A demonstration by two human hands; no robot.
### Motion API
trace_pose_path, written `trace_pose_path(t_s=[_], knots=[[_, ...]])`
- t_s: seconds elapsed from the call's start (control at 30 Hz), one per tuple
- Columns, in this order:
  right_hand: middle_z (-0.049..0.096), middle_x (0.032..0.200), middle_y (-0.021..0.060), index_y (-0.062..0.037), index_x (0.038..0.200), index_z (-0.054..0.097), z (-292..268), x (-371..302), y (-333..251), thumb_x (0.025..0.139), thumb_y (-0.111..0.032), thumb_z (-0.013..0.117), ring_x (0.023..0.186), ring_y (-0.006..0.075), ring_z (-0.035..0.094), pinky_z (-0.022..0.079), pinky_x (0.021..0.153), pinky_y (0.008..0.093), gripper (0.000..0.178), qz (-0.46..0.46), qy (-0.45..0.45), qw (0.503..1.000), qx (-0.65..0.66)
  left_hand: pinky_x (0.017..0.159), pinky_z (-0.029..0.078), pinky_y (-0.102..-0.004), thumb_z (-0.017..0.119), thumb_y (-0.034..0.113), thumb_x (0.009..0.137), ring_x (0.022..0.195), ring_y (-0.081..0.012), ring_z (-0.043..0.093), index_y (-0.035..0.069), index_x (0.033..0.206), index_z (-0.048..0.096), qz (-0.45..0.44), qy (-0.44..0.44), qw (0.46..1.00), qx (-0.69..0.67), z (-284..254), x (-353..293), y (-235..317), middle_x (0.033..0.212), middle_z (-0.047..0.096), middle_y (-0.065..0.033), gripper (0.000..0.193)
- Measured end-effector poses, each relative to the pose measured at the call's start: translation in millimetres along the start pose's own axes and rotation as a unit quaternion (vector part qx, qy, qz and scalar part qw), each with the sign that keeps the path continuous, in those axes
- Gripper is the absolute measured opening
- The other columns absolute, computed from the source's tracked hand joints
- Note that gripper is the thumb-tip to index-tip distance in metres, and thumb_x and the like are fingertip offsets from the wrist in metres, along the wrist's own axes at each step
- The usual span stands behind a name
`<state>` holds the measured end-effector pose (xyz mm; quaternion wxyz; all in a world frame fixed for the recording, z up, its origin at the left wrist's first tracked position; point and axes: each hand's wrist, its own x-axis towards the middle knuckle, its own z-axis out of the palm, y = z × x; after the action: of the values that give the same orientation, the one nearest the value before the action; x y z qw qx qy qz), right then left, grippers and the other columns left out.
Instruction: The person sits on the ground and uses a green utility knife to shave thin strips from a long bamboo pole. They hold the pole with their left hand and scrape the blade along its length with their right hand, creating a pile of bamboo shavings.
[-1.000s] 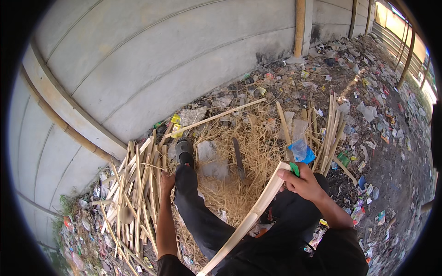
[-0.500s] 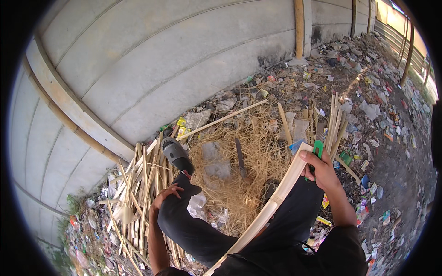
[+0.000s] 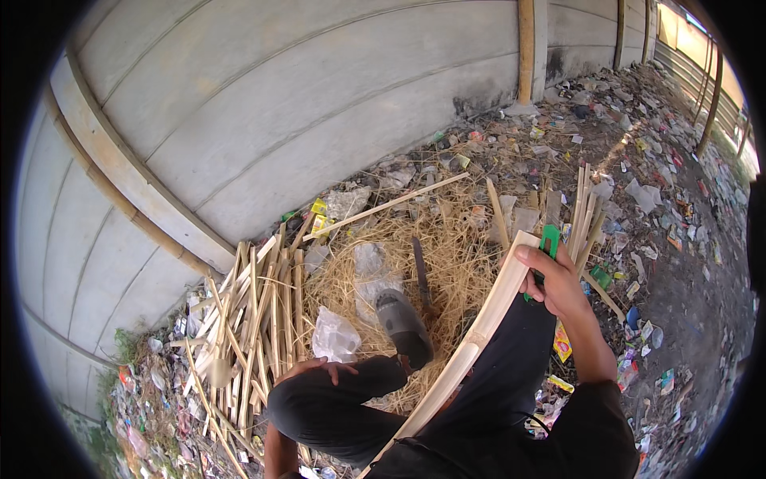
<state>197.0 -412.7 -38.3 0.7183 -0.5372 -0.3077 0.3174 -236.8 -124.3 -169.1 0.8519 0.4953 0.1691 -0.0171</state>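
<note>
My right hand [image 3: 554, 281] is closed round the upper end of a long split bamboo strip [image 3: 476, 337], thumb on its pale face. Also in that hand is a slim green plastic tool [image 3: 550, 239] that looks like a utility knife; its blade does not show. The strip slants down across my lap to the lower edge. My left hand [image 3: 323, 369] rests on my bent left knee with fingers spread, holding nothing. Beyond my lap, a long dark-bladed knife [image 3: 420, 267] lies on straw-like shavings [image 3: 459, 255], near my dark shoe [image 3: 403, 327].
A heap of split bamboo strips [image 3: 251, 319] lies at my left. More strips [image 3: 584, 211] stand at the right. A clear plastic bag [image 3: 336, 335] and a grey slab [image 3: 371, 267] are near my foot. Litter covers the ground along the concrete wall [image 3: 319, 88].
My left leg has swung inward, its shoe moving right onto the shavings. My left hand has stayed on the knee and shifted right and down. The right hand keeps its hold.
</note>
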Motion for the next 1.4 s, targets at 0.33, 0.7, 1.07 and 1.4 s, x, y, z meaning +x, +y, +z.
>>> trace_pose_path(t_s=[0.33,0.7,1.07,1.4], knots=[[0.067,0.067,0.0118,0.0024,0.089,0.068,24.2,31.0,-11.9,0.105,-0.027,0.067,0.04,0.0102,0.049,0.036,0.04,0.0281,0.033,0.024,-0.055,0.998,-0.031,0.099,0.057,-0.0397,0.058,0.035,0.113,0.116,-0.0266,0.073,-0.002,0.126,0.068,0.007,0.285,0.92,0.271,-65.5,46.1,3.0,0.123,0.075,-0.0145,0.04],[0.068,0.074,0.0088,0.0019,0.099,0.067,55.5,76.3,-8.3,0.108,-0.028,0.066,0.045,0.0094,0.05,0.038,0.044,0.0282,0.032,0.028,-0.099,0.992,-0.073,0.09,0.056,-0.0326,0.055,0.028,0.115,0.095,-0.0169,0.07,-0.001,0.122,0.061,0.27,0.126,0.913,0.279,173.1,116.0,66.1,0.1,0.07,-0.0097,0.031],[0.055,0.118,0.0173,-0.011,0.151,0.051,16.4,119.6,32.7,0.098,-0.039,0.075,0.1,0.0338,0.066,0.054,0.089,0.0462,0.065,-0.08,-0.04,0.846,-0.526,0.049,0.042,-0.0262,0.049,0.029,0.117,0.05,-0.0083,0.051,0.0,0.11,0.061,0.12,0.204,0.955,0.18,158.3,120.4,56.6,0.064,0.055,-0.0006,0.032],[0.072,0.102,0.014,-0.0057,0.123,0.064,43.5,95.2,26.9,0.104,-0.029,0.07,0.076,0.037,0.072,0.056,0.068,0.0448,0.03,-0.181,-0.065,0.849,-0.491,0.05,0.041,-0.0259,0.053,0.03,0.115,0.055,-0.0103,0.055,0.003,0.114,0.061,0.087,0.256,0.959,0.086,156.6,115.4,62.7,0.071,0.059,-0.0016,0.028]])
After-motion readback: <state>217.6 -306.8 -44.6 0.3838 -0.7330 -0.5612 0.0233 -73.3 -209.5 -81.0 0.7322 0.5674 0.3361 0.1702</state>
